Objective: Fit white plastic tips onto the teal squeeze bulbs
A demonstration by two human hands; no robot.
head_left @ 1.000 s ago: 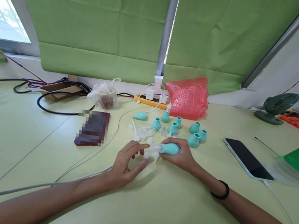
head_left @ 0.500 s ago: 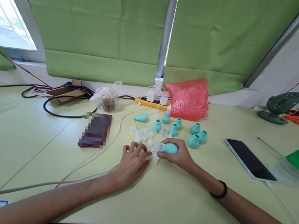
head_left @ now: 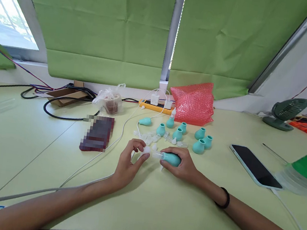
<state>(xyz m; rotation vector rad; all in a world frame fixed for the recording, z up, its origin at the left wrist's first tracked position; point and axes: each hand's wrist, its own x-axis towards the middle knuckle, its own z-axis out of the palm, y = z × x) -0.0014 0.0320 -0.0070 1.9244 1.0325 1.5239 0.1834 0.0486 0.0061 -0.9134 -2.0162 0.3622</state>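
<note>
Head view: left hand (head_left: 127, 165), low over the loose white pieces half a second ago, now raised and pinched on one white tip (head_left: 146, 150). Right hand (head_left: 186, 167): wrapped around teal bulb (head_left: 172, 159) with clear tube (head_left: 157, 154), above surface (head_left: 175, 208). Tip and tube: near, facing.

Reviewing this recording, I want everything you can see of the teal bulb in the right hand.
The teal bulb is rounded and smooth, seemingly soft rubber or silicone. A translucent piece sits at its narrower end. It is held roughly sideways, that end pointing toward the white piece at the left hand. The right hand grips it, hiding part of its body. Whether it touches the table is unclear.
</note>
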